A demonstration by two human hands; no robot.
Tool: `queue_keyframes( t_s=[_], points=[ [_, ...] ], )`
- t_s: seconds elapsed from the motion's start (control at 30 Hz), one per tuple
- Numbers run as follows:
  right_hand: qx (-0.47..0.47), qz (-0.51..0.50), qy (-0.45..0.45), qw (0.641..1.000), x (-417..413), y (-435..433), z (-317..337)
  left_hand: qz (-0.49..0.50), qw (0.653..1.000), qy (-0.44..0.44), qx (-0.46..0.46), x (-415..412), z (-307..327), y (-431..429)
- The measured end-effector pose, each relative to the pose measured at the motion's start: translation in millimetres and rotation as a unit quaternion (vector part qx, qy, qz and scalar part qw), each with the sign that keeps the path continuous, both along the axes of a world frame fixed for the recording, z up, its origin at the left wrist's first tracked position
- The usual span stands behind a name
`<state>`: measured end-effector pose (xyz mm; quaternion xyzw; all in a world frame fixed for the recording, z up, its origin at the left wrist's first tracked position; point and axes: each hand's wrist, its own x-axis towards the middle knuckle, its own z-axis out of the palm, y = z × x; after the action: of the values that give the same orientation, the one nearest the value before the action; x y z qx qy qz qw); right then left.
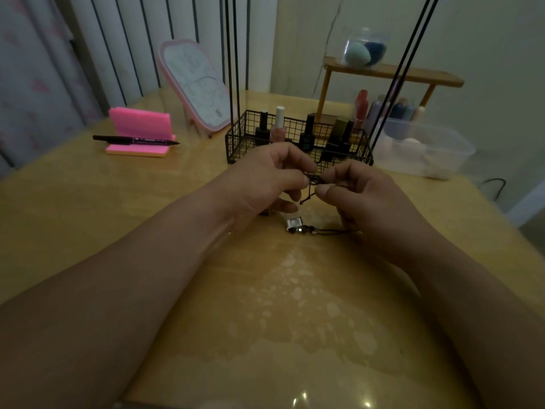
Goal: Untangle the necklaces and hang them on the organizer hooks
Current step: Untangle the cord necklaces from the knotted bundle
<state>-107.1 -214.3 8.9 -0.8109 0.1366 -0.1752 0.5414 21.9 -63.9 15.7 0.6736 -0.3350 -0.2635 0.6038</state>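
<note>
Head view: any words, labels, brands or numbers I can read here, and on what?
No text can be read.
Black nail polish bottle in the wire basket: pale label, too blurred.
Black pen: marks on the barrel, too small.
Pink-framed mirror: small mark near its lower edge, unreadable.

No readable text, labels or numbers anywhere.

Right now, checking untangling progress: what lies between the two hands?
In the head view, a tangled black cord spans the gap, pinched by the left hand and the right hand.
</note>
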Motion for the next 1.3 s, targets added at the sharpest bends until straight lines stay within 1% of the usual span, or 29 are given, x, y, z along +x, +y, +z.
queue_keyframes(
  t_s=[0.1,0.3,0.7,0.83,0.87,0.93,1.0,1.07,1.17,1.23,1.3],
  points=[
    [-0.033,-0.015,-0.018,0.999,-0.8,0.6,-0.7,-0.002,1.000,0.006,-0.003,0.2,-0.8,-0.1],
    [-0.041,-0.021,-0.037,0.998,0.4,-0.9,-2.0,-0.018,0.999,0.032,0.009,-0.1,-2.7,-0.7],
    [-0.046,-0.018,-0.032,0.998,1.2,-1.6,-2.4,-0.018,1.000,0.007,0.013,-0.2,-3.7,-2.0],
    [-0.133,-0.014,-0.033,0.990,-1.3,0.1,-2.6,-0.019,1.000,0.007,0.021,-1.1,-4.4,-2.2],
    [-0.147,-0.013,-0.038,0.988,-1.5,1.5,-2.5,-0.017,1.000,0.008,0.022,-1.0,-4.2,-2.1],
    [-0.146,-0.016,-0.051,0.988,-1.5,4.1,-1.9,-0.011,1.000,0.014,0.018,-0.9,-3.4,-1.9],
    [-0.122,-0.020,-0.058,0.991,-1.2,5.1,-0.8,-0.007,1.000,0.019,0.015,-1.1,-2.7,-2.1],
    [-0.075,-0.026,-0.064,0.995,-0.6,4.9,0.1,-0.003,1.000,0.020,0.017,-1.9,-1.7,-2.2],
    [0.047,-0.042,-0.069,0.996,1.9,4.2,1.0,-0.009,0.999,0.044,0.014,-3.7,-0.2,-2.2],
    [0.142,-0.045,-0.062,0.987,4.9,4.5,1.5,-0.017,0.998,0.066,0.007,-4.9,0.0,-2.1],
    [0.201,-0.037,-0.049,0.978,6.2,4.3,2.2,-0.022,0.996,0.081,-0.002,-5.5,-0.2,-2.0]
  ],
)
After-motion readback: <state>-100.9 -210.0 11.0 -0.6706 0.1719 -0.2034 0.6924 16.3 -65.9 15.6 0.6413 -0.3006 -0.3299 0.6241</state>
